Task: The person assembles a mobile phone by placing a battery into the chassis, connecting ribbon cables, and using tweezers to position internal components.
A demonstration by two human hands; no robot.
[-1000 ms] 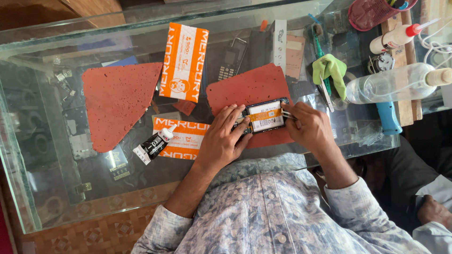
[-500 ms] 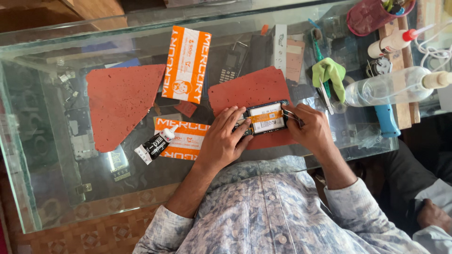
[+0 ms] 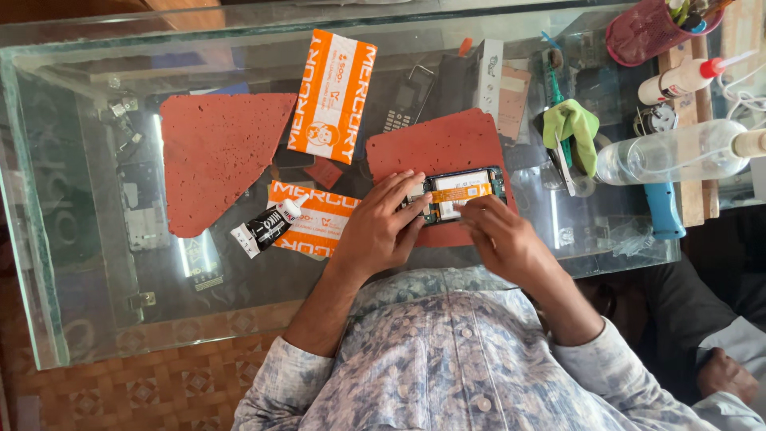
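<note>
An opened phone (image 3: pixel 459 194), its back off and an orange strip across its insides, lies on a red rubber mat (image 3: pixel 435 148) on the glass table (image 3: pixel 48 271). My left hand (image 3: pixel 375 231) grips the phone's left end, fingers spread over it. My right hand (image 3: pixel 504 239) rests at the phone's lower edge. Its fingertips are pinched together on the phone just below the orange strip. Whether a small tool sits between those fingers is hidden.
A second red mat (image 3: pixel 215 160), two orange-and-white packets (image 3: pixel 331 96) (image 3: pixel 315 219) and a small black tube (image 3: pixel 267 226) lie to the left. At right are a green cloth (image 3: pixel 570 124), clear bottle (image 3: pixel 670 152), blue-handled tool (image 3: pixel 662 211), pink cup (image 3: pixel 642 36). Another person's hand (image 3: pixel 726 375) shows at bottom right.
My right hand has shifted from the phone's right end to its lower middle, over the orange strip. My left hand stays on the left end.
</note>
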